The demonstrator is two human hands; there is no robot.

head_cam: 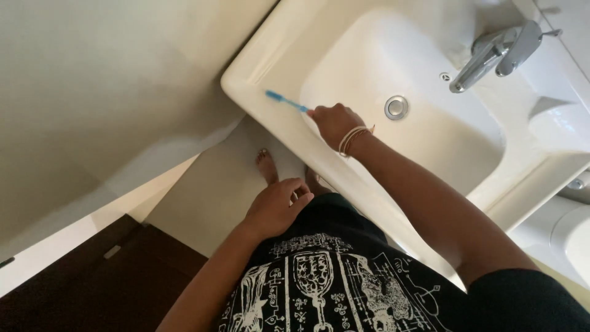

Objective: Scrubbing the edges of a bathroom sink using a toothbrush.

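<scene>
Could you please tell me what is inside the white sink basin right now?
Inside the sink the round metal drain plug shows on the bare white bottom. The right hand holds a blue toothbrush over the front rim. The hand and forearm cover part of the front wall.

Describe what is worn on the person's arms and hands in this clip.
Both forearms are bare; no gloves or rings can be made out. The right hand has a few thin pale bands stacked at the wrist. The left hand and its wrist are bare. A short black sleeve covers the right upper arm, part of a black shirt with white print.
</scene>
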